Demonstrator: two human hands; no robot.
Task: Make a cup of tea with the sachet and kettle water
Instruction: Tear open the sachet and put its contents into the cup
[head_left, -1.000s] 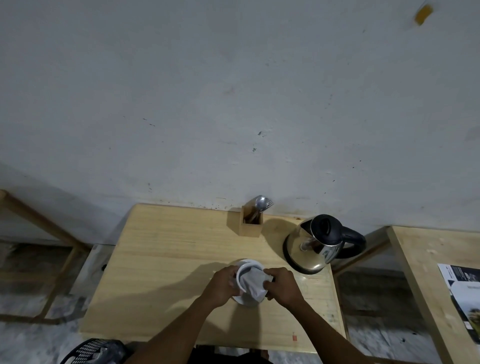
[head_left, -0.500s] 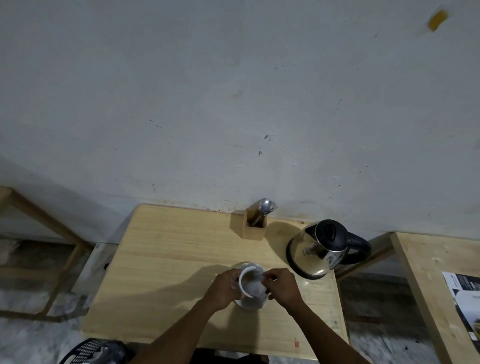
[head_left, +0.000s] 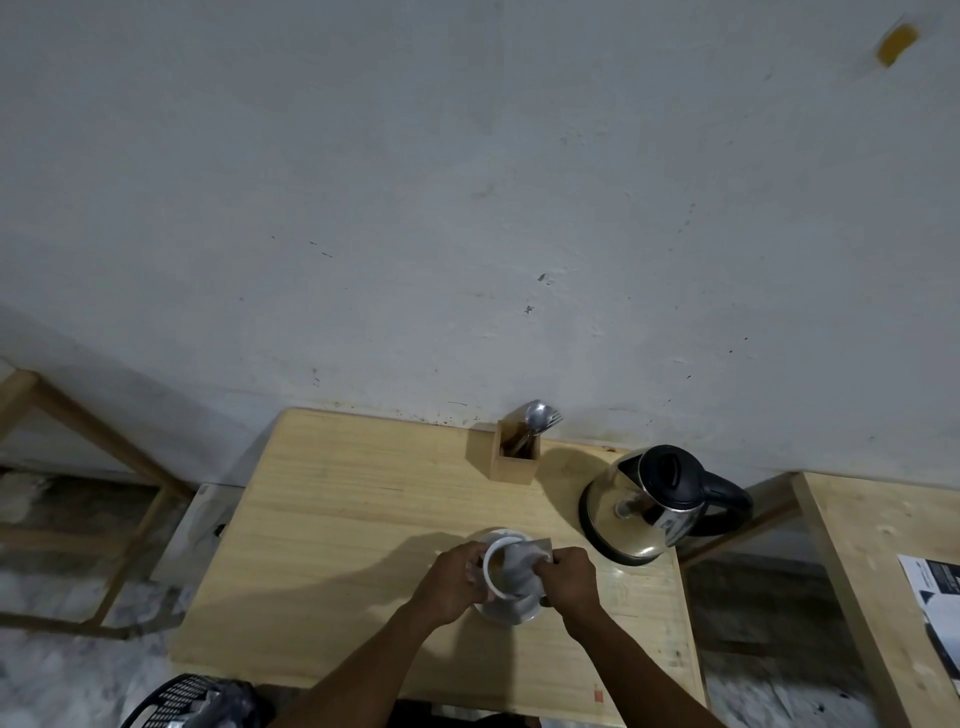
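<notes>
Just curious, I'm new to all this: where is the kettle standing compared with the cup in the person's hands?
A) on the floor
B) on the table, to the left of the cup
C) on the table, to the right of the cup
C: the kettle stands on the wooden table, right of the cup.

Cup (head_left: 497, 570) partly covered by left hand (head_left: 451, 581) and right hand (head_left: 569, 580); contents too dim to make out. Sachet (head_left: 519, 564) blurred, print unreadable. Saucer (head_left: 511, 612) mostly hidden under cup and hands, only its 6 o'clock and 12 o'clock rims showing. Forearms cut off by bottom edge. Basket (head_left: 179, 701) at 7 o'clock cropped by bottom edge, contents unclear. Paper (head_left: 935, 597) at 3 o'clock cut by right edge, text too small. Cutlery handles sunk inside holder (head_left: 514, 457).
</notes>
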